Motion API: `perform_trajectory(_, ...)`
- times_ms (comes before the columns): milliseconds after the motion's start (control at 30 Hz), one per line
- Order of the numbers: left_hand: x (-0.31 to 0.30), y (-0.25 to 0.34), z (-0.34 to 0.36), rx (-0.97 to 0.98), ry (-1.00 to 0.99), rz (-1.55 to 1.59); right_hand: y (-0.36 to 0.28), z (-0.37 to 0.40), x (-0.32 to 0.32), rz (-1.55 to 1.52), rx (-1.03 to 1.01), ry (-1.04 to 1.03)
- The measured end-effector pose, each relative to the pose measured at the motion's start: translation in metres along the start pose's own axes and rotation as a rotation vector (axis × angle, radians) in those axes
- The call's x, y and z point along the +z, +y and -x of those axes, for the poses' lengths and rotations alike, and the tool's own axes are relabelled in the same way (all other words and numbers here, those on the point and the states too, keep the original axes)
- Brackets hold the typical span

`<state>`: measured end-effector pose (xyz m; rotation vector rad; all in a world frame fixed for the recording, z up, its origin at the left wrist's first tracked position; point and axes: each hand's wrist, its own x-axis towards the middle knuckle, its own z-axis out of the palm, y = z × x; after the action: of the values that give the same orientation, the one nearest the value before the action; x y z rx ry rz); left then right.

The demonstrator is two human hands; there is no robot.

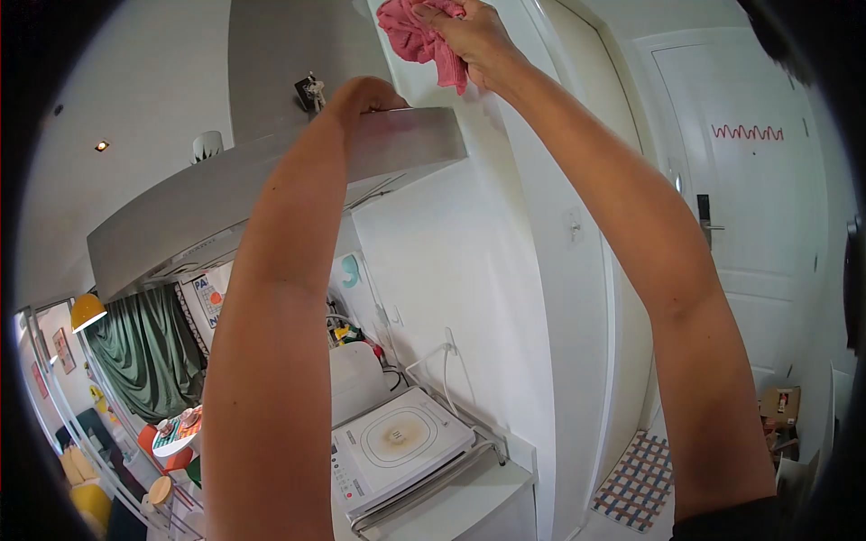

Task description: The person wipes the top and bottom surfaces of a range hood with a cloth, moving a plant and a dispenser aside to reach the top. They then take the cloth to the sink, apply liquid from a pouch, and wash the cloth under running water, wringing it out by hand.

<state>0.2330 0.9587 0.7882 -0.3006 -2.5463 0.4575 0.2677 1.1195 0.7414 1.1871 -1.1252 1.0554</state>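
High at the top of the view, my right hand grips a crumpled pink cloth, which hangs down below the fingers. The cloth is in front of the pale wall panel, right of the steel range hood. My left hand is bent over the hood's upper edge. Its fingers are mostly hidden behind the wrist and that edge, so I cannot see whether they hold anything. A small figurine and a white pot stand on top of the hood, left of my left hand.
Below the hood, a white induction cooktop sits on a metal rack on the counter. A white door and a checked mat are at the right. A green curtain and a yellow lamp appear at the far left.
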Motion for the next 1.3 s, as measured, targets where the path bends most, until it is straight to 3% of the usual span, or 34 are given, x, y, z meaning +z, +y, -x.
perform_trajectory(133,0.006,-0.007,-0.022,0.064,-0.093,0.030,0.016,0.008,0.000,-0.001,-0.023,-0.020)
perform_trajectory(200,-0.001,0.003,-0.017,0.138,-0.059,-0.197,0.021,0.013,0.004,0.015,-0.032,-0.025)
perform_trajectory(333,-0.005,0.029,0.038,-0.034,0.111,-0.151,0.022,0.018,0.020,0.129,0.006,-0.039)
perform_trajectory(400,-0.003,0.016,0.053,0.087,0.187,0.415,0.013,0.018,0.025,0.259,0.236,-0.267)
perform_trajectory(433,-0.012,0.007,0.059,0.078,0.188,0.408,0.009,0.018,0.029,0.393,0.468,-0.496)
perform_trajectory(467,-0.024,-0.003,0.066,0.049,0.020,0.401,0.020,0.012,0.038,0.537,0.301,-0.654)
perform_trajectory(500,-0.033,-0.010,0.072,0.018,-0.150,0.393,0.036,0.004,0.044,0.525,0.297,-0.654)
perform_trajectory(567,-0.038,-0.017,0.091,0.030,-0.125,0.418,0.050,-0.007,0.056,0.646,0.284,-0.880)
perform_trajectory(600,-0.038,-0.018,0.099,0.053,-0.104,0.447,0.049,-0.008,0.056,0.553,0.512,-0.908)
perform_trajectory(733,-0.036,-0.024,0.125,0.019,-0.051,0.451,0.045,-0.003,0.055,0.391,0.598,-0.938)
perform_trajectory(800,-0.034,-0.030,0.131,-0.009,0.009,0.386,0.037,0.009,0.044,0.377,0.304,-0.767)
perform_trajectory(933,-0.037,-0.042,0.142,0.023,-0.026,0.305,0.026,0.021,0.029,0.220,0.344,-0.660)
perform_trajectory(1000,-0.036,-0.045,0.152,0.016,0.045,0.395,0.022,0.030,0.029,-0.160,0.330,-0.538)
perform_trajectory(1033,-0.038,-0.046,0.157,0.010,0.050,0.396,0.020,0.031,0.033,-0.163,0.325,-0.543)
perform_trajectory(1233,-0.057,-0.064,0.194,-0.135,0.293,0.247,-0.019,0.034,0.085,-0.238,0.069,-0.519)
perform_trajectory(1300,-0.064,-0.073,0.210,-0.173,0.486,0.206,-0.039,0.036,0.112,-0.199,-0.024,-0.460)
